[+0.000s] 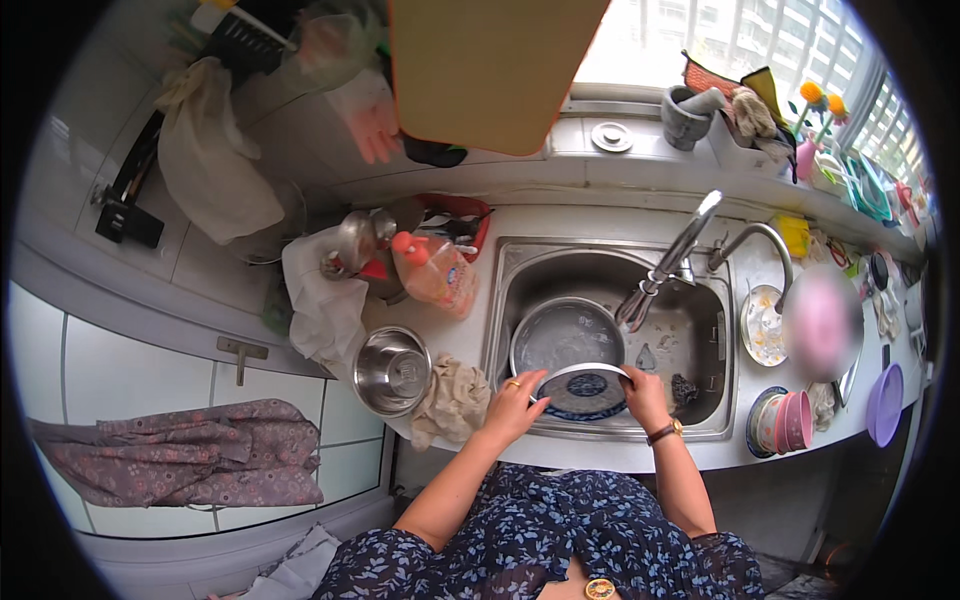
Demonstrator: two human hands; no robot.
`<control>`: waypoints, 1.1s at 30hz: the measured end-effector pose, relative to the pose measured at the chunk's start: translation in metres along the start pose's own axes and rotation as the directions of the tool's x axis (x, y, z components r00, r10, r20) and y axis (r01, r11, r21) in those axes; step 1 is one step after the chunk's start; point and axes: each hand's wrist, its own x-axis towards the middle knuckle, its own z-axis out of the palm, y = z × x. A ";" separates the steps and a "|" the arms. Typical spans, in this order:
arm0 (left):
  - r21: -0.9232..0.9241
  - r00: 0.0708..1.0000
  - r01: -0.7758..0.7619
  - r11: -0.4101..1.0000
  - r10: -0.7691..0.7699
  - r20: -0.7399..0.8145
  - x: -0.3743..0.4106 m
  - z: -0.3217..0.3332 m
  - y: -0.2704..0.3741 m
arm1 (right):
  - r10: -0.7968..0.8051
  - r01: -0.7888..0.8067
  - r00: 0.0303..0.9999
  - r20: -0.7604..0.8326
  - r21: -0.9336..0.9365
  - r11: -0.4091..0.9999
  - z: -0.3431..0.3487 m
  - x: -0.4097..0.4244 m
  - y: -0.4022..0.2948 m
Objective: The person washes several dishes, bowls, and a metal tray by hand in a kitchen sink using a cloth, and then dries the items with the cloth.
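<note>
Over the front of the stainless steel sink (pixel 709 262), a blue-and-white patterned plate (pixel 586 385) is held tilted by its rim. My left hand (pixel 516 405) grips its left side, and my right hand (pixel 645 397) has the right side. Just behind the plate, a round metal basin (pixel 566 334) stands in the sink with what looks like greyish water in it. The chrome faucet (pixel 667 274) reaches over the basin's right edge. Food scraps (pixel 664 337) lie on the sink floor, with a dark scouring pad (pixel 683 390) near the right front corner.
On the left are a steel bowl (pixel 392 371), a crumpled cloth (pixel 452 401) and a pump bottle (pixel 436 276). To the right stand a soiled plate (pixel 763 326), stacked bowls (pixel 784 424) and a purple basin (pixel 885 405). A board (pixel 495 67) juts in overhead.
</note>
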 end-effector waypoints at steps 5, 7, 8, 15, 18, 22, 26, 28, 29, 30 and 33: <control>0.475 0.971 0.236 0.847 -0.219 -0.093 -0.029 -0.039 -0.019 | 0.289 -0.323 0.924 -0.252 -0.104 0.941 0.003 -0.035 0.017; 0.449 0.954 0.296 0.843 -0.283 -0.099 -0.055 -0.003 -0.080 | 0.358 -0.377 0.906 -0.226 -0.047 0.925 0.022 -0.042 0.057; 0.451 0.939 0.341 0.825 -0.326 -0.113 -0.066 0.009 -0.095 | 0.583 -0.529 0.812 0.024 0.454 0.717 0.017 -0.042 0.043; -0.258 0.921 0.261 0.930 -0.320 -0.223 -0.053 -0.022 -0.137 | 0.583 -0.467 0.776 0.241 0.841 0.274 -0.062 -0.097 -0.023; -0.451 0.936 0.144 0.881 -0.269 -0.226 -0.049 -0.035 -0.116 | 0.568 -0.342 0.816 0.107 0.882 0.325 -0.110 -0.110 -0.034; -0.487 0.928 0.130 0.863 -0.279 -0.248 -0.047 -0.030 -0.085 | 0.595 0.066 0.766 -0.242 0.951 0.302 -0.199 -0.124 -0.019; -0.563 0.913 0.078 0.823 -0.285 -0.290 -0.055 -0.001 -0.051 | 0.612 0.324 0.592 -0.524 0.850 0.415 -0.297 -0.136 0.037; -0.571 0.888 0.044 0.819 -0.294 -0.354 -0.059 0.017 -0.027 | 0.717 0.263 0.521 -0.463 0.886 0.381 -0.333 -0.136 0.110; -0.588 0.893 0.032 0.808 -0.287 -0.346 -0.056 0.025 -0.009 | 0.767 0.261 0.474 -0.433 0.901 0.347 -0.347 -0.135 0.150; -0.604 0.902 0.027 0.796 -0.279 -0.328 -0.051 0.030 0.011 | 0.812 0.304 0.376 -0.446 0.887 0.347 -0.356 -0.138 0.189; -0.656 0.817 0.152 0.739 -0.467 -0.337 -0.064 0.039 0.045 | 0.892 0.372 0.193 -0.409 0.871 0.319 -0.364 -0.109 0.280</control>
